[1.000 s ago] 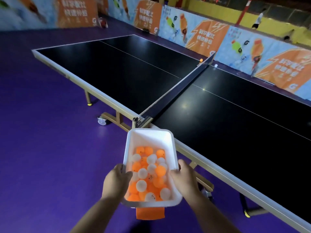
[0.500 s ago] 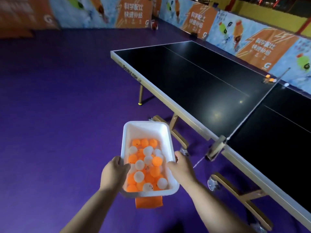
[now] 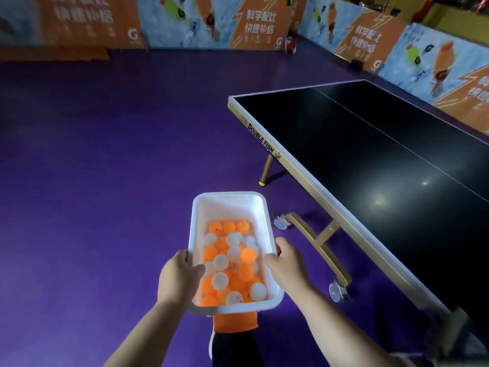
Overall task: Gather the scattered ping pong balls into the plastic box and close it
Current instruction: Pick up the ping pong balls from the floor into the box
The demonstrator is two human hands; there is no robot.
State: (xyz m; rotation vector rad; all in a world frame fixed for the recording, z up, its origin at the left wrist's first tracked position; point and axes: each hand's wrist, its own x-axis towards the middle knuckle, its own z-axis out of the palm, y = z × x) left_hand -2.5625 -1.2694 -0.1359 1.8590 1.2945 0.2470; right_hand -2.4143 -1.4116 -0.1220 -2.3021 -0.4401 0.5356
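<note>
The left grip (image 3: 180, 279) clasped the 9 o'clock rim of the white rectangular plastic box (image 3: 229, 207), the right grip (image 3: 288, 266) its 3 o'clock rim; orange and white ping pong balls (image 3: 248, 255) lay inside.

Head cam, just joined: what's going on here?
A person holds a white plastic box with both hands, the left hand gripping its left rim and the right hand its right rim. The box is open, with no lid on it, and partly filled with orange and white ping pong balls. It is held above the purple floor, beside the end of a black table tennis table.
</note>
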